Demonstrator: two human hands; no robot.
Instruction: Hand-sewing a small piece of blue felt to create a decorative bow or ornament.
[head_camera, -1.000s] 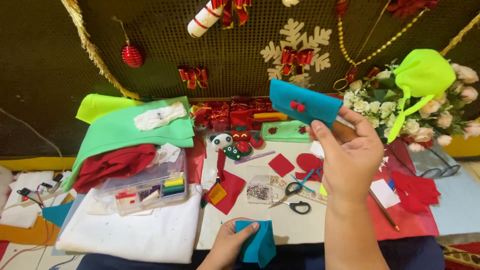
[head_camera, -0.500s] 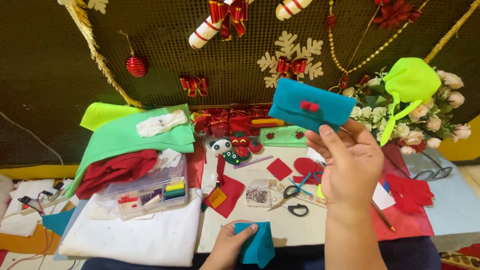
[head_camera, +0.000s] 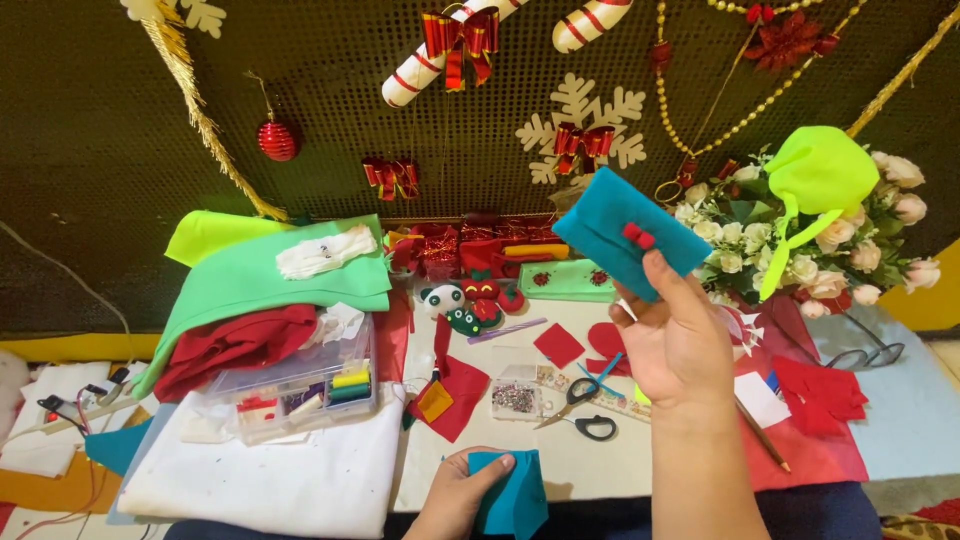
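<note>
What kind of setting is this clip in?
Probably a home craft table for holiday decorations: felt sheets, scissors and a bead box on it, candy-cane ornaments on the wall behind.

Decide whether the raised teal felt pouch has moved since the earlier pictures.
Yes. The teal felt pouch rose slightly and shifted left, nearer the wooden snowflake on the wall.
</note>
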